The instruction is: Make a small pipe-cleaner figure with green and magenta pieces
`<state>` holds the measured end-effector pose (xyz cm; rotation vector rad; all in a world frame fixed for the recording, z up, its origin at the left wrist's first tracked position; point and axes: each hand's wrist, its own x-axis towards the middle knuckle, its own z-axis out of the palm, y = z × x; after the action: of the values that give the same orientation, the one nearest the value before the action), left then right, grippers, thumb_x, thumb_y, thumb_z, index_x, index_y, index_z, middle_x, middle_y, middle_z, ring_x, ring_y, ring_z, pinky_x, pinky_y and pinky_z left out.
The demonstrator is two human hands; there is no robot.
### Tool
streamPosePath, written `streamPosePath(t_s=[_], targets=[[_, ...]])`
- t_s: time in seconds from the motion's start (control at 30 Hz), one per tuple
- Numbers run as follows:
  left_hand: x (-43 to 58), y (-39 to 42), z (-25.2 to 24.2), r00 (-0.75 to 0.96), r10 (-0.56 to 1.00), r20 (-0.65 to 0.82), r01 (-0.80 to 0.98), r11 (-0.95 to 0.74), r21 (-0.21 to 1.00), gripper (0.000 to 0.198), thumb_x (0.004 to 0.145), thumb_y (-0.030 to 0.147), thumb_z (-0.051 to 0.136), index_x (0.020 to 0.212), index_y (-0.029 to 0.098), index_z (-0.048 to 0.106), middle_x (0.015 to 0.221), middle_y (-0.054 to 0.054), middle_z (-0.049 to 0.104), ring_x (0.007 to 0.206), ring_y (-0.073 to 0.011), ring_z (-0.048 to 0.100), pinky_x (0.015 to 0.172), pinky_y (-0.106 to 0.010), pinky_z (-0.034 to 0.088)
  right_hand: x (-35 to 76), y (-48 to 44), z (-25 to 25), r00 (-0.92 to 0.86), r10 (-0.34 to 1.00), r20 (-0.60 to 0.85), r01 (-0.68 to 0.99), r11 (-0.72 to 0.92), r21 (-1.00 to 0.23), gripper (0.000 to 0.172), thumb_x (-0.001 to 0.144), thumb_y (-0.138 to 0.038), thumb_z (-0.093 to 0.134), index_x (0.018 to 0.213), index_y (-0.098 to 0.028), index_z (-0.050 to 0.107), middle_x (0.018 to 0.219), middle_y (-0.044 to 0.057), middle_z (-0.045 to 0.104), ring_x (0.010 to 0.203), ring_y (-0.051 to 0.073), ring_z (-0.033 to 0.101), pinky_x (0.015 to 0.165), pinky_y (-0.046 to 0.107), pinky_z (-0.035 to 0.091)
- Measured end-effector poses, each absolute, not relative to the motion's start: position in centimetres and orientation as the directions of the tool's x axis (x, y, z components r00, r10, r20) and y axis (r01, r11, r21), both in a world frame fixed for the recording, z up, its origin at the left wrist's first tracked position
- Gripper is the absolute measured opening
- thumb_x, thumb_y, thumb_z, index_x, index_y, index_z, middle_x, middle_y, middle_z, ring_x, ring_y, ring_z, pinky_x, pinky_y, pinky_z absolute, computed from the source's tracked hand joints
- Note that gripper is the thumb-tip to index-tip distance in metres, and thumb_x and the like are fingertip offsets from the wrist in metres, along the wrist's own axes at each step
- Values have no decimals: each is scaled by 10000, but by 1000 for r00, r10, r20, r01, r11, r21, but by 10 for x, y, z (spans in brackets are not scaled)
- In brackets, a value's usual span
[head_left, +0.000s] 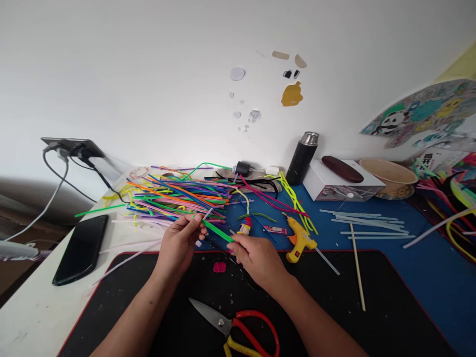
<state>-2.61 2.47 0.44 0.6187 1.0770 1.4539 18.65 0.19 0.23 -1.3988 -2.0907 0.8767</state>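
Note:
A short bundle of green pipe cleaners [218, 231] is stretched between my two hands above the black mat [167, 317]. My left hand [182, 237] pinches its left end between thumb and fingers, and a pale lilac stem pokes up beside the fingertips. My right hand [256, 255] grips the right end; its fingers hide that tip. Just behind the right hand stands a small red, white and yellow figure [245, 226]. Below the hands lie a dark pink scrap [219, 267] and scissors [221, 322] with red and yellow handles, blades apart.
Many coloured pipe cleaners [178, 198] lie behind my left hand. A yellow glue gun [297, 240], glue sticks [372, 223] and a wooden stick [357, 267] are to the right. A black flask [303, 158], white box [334, 186] and bowl [388, 173] line the wall; a phone [81, 249] lies left.

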Motion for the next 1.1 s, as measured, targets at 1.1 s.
streamPosePath(t_s=[1.1], targets=[[-36, 32, 4, -289, 928, -235, -542, 43, 839, 426, 513, 371, 1057, 754, 131, 800, 626, -5, 656, 558, -93, 586, 468, -146, 464, 191, 3, 0, -378, 918, 122, 632, 351, -691, 424, 1116, -390, 500, 759, -221, 654, 702, 7, 713, 640, 173, 658, 613, 275, 363]])
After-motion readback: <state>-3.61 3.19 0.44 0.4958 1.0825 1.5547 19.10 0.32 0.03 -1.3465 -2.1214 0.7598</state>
